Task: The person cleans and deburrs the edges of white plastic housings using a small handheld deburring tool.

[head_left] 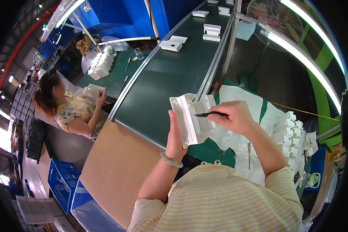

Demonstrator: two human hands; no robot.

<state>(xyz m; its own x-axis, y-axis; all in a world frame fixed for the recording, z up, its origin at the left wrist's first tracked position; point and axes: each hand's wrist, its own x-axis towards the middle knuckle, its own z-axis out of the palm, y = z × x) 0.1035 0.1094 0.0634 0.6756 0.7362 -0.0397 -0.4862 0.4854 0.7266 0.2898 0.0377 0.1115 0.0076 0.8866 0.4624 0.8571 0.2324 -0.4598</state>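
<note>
Head view. White housing [189,125], one: mid-frame, tilted, green surface [220,155] at its 5 o'clock. Left grip [175,140]: at 8 o'clock, holding the housing, thumb along its edge, fingers hidden behind. Right grip [236,117]: at 3 o'clock, pinching a dark pointed tool [214,114], tip over the housing. Handling, judged: light, stiff, smooth, thin walls perhaps crackable. Best hold: long outer edges, clear of the tip.

- Centre: we have a housing [186,116] between left hand [175,135] and right hand [234,116].
- Upper centre: parts [171,46] on our conveyor [166,87].
- Lower left: cardboard [116,166], right of a crate [61,181].
</note>
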